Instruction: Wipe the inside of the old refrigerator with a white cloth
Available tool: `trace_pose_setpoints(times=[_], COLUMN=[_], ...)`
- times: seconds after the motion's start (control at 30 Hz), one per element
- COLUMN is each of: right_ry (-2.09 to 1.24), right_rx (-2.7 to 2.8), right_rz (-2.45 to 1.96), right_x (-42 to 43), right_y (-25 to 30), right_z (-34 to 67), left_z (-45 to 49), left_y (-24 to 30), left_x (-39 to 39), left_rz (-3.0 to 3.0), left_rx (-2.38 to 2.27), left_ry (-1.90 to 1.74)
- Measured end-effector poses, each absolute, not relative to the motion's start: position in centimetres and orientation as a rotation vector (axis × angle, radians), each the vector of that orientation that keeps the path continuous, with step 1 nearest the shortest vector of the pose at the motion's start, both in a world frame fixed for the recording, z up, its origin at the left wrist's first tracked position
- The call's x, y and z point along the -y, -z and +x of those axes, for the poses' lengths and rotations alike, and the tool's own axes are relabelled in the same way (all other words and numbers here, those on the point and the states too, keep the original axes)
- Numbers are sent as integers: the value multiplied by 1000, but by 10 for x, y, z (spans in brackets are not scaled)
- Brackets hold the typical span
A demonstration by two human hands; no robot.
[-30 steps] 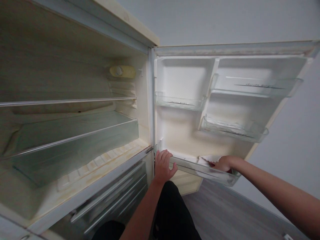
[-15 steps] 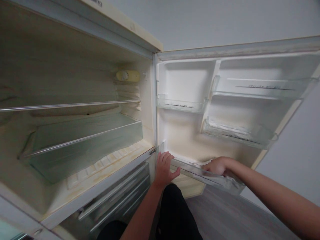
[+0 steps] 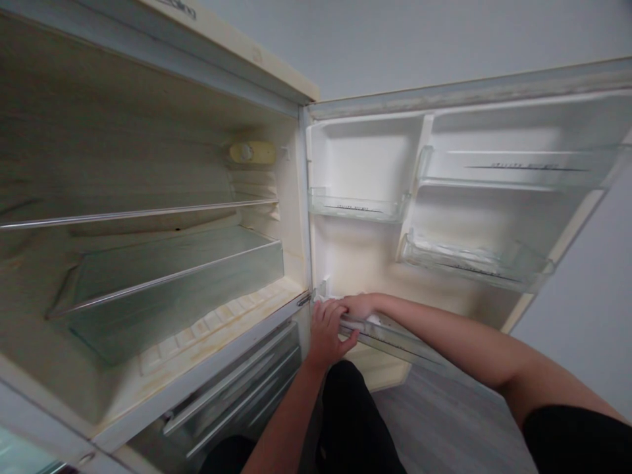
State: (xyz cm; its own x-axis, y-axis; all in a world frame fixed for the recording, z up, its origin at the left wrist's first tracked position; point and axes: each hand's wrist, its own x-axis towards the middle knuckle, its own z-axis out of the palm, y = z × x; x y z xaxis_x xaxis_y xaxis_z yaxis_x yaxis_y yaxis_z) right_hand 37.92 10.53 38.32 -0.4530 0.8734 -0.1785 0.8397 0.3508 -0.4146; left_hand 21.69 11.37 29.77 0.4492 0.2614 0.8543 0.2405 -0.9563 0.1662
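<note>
The lower door bin (image 3: 395, 342), a clear plastic rack, runs along the bottom of the open fridge door (image 3: 365, 250). At its hinge end my left hand (image 3: 326, 332) grips the front rim, fingers over the top and thumb outside. My right hand (image 3: 359, 307) reaches into the same bin, close beside my left fingers, and is closed on a crumpled white wipe (image 3: 374, 319). Bits of white show on either side of that hand; whether the wipe is paper or fabric I cannot tell. My right fingertips are mostly hidden behind my left hand and the rim.
Left is the stained fridge interior with a glass shelf (image 3: 148, 214) and a clear crisper drawer (image 3: 197, 283). Higher door bins (image 3: 365, 209) hang above my hands. Below, freezer drawers (image 3: 241, 388) and a lower door (image 3: 380, 365) stand near my knees. Grey floor (image 3: 444, 408) lies right.
My right hand has slid left along the lower bin, from its outer part to the hinge end beside my left hand, with the white wipe. My left hand stays on the rim.
</note>
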Motion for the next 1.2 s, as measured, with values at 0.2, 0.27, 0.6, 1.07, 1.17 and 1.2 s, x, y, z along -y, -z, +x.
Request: trace_pose_setpoints(times=[0.2,0.27,0.6,1.07,1.17,1.2], right_ry=[-649,-511,411,314,269,297], right_rx=[2682,2674,2361,1660,1618,1661], right_rz=[-1287,-1442,-2135,-1904,-1759,-1767], right_x=[-132,-122,-39,-4,20,23], right_y=[-380,-386,-417,-434,-410,-400], right_z=[367,369,368,354,326,317], left_z=[219,219,222,213,207,204], left_y=[-296,-297,-297,-302,-295,-291], left_x=[-112,-111,-102,-95,-97,-98], left_rz=[2659,2667,2668,2757,2765,2763], left_rx=[-465,-478,-521,-499,-433,-412], left_ry=[-1652,-1657,-1662,-1567,-1594,-1605])
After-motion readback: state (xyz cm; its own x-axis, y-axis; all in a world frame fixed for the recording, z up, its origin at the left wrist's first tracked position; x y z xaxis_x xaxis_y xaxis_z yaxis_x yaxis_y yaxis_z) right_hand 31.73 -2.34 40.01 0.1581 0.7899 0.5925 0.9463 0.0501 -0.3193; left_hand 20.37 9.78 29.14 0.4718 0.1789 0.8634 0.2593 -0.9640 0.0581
